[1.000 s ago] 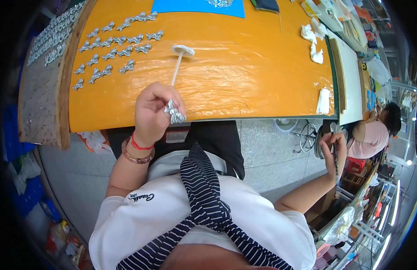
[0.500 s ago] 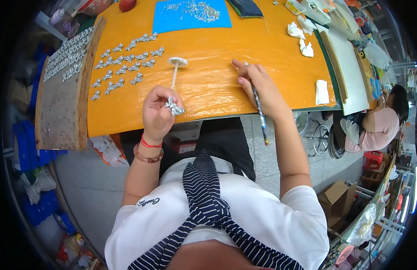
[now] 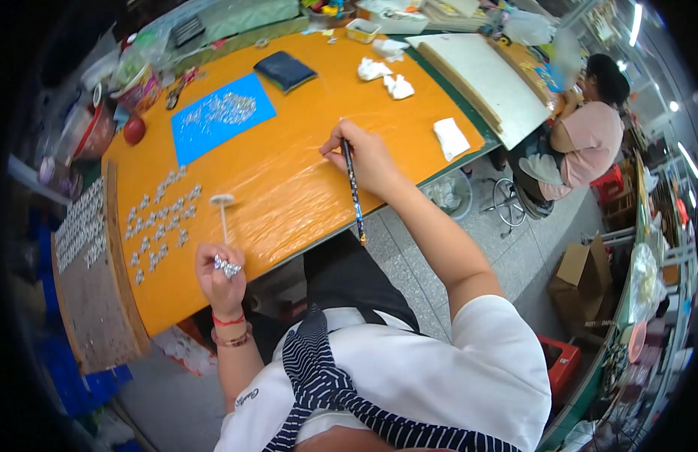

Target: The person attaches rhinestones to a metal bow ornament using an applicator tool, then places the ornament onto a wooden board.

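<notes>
At the table's front edge, my left hand (image 3: 219, 282) is closed on a small silver figure (image 3: 227, 266). Just beyond its fingers a thin white stick (image 3: 224, 222) with a round white disc (image 3: 221, 200) on its end extends over the table. My right hand (image 3: 364, 157) pinches a dark patterned pen-like tool (image 3: 353, 184), its coloured end pointing down toward my lap. Rows of small silver figures (image 3: 162, 215) lie on the orange table (image 3: 304, 196), left of the disc. Past them is a blue sheet (image 3: 194, 143) with a pile of silver pieces (image 3: 232, 109).
A grey board (image 3: 100, 316) at the left bears more silver figures. Farther back are a dark pouch (image 3: 286, 71), crumpled white tissues (image 3: 398, 87) and a red ball-like object (image 3: 134, 129). A folded white cloth (image 3: 451, 138) lies at right. Another person (image 3: 590, 135) sits beyond.
My right hand has come in from the far right to over the table with the tool. The view has turned, showing more of the table's far side. My left hand still holds the figure.
</notes>
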Available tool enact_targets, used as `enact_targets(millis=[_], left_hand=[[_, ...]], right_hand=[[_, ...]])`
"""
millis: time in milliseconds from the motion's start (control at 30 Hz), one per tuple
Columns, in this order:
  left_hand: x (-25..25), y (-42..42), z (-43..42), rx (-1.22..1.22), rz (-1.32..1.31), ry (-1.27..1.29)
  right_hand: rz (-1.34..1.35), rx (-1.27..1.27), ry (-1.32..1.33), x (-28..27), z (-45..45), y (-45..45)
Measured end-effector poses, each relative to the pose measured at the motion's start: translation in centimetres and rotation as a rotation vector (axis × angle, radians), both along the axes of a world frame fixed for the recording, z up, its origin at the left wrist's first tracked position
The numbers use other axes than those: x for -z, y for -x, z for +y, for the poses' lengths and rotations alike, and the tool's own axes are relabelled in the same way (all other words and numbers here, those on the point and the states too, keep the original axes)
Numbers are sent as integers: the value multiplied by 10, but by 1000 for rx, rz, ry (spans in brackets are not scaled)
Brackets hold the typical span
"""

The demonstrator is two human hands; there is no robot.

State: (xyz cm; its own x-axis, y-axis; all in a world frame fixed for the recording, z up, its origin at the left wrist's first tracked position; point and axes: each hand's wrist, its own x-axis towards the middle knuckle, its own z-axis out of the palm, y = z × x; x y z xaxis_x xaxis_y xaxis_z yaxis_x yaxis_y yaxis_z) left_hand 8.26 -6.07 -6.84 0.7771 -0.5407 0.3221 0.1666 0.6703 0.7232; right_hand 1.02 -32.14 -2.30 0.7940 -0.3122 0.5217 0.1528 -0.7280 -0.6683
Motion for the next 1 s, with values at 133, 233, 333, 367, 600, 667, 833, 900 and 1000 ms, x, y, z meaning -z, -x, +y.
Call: enact_targets(millis=[133, 233, 333, 367, 600, 667, 833, 900, 1000], left_hand=[[1, -1, 1, -10, 14, -3], [-1, 0, 1, -17, 2, -8], [2, -2, 1, 0, -49, -13], [4, -3, 0, 5, -52, 6], [5, -5, 0, 27, -36, -25], [5, -5, 0, 38, -36, 11], [2, -5, 0, 100, -57, 24], [2, -4, -1, 116, -68, 70], [5, -6, 1, 93, -26, 46]], right_hand=[[40, 77, -36, -13, -14, 26], [15, 333, -39, -12, -31, 76], [-25, 705, 26, -2, -60, 142], [-63, 785, 83, 6, -74, 164], [-90, 1054, 162, 27, -107, 232], [-322, 861, -197, 12, -95, 219], [-884, -651, -798, -90, -23, 182], [-905, -1168, -1201, -120, 14, 173], [-842, -1457, -1649, -148, 54, 170]])
